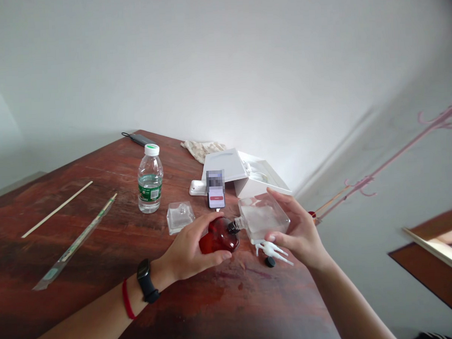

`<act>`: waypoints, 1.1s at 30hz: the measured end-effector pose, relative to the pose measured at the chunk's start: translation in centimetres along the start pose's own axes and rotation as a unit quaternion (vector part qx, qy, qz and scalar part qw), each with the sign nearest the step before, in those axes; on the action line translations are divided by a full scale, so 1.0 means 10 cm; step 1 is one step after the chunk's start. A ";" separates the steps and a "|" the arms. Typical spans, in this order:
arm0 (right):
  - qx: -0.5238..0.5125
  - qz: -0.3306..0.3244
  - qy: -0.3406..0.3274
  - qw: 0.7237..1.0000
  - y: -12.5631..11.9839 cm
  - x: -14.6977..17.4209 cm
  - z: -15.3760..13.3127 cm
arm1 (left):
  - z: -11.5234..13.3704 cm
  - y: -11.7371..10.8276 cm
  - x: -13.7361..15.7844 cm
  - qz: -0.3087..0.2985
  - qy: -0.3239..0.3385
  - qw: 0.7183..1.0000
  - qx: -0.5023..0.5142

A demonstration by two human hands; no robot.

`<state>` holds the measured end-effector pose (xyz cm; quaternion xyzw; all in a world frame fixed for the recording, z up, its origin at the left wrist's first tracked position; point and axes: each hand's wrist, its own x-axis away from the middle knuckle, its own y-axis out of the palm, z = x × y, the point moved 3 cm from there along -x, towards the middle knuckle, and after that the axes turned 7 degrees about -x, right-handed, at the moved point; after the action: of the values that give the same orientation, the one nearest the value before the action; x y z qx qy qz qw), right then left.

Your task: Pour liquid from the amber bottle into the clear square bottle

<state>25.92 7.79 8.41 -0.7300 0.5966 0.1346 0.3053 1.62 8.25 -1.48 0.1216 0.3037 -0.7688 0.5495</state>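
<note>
My left hand is wrapped round a reddish-brown translucent bottle with a dark neck. In my right hand a clear square bottle is held tipped on its side, its threaded neck pointing left. The two necks meet, the clear one at the mouth of the brown one; whether liquid passes between them I cannot make out. Below the square bottle lie white pump heads and a small black cap. Another clear square bottle rests on the table left of the brown bottle.
A water bottle with a green label stands at left centre. A bare chopstick and wrapped chopsticks lie further left. Behind my hands are a phone, a white box, a cloth and a grey device.
</note>
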 end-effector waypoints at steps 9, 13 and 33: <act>0.010 -0.018 -0.010 1.000 0.03 -0.06 -0.07 | 0.01 0.00 0.00 0.001 -0.003 1.000 0.007; -0.006 -0.035 -0.009 0.999 0.03 -0.08 -0.09 | 0.00 0.00 0.00 0.004 0.002 1.000 0.007; -0.021 -0.052 0.022 0.998 0.02 -0.11 -0.14 | 0.00 0.00 0.01 0.012 0.004 1.000 0.024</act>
<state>25.16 7.80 10.10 -0.7692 0.5610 0.1148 0.2837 1.62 8.19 -1.56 0.1420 0.2858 -0.7689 0.5540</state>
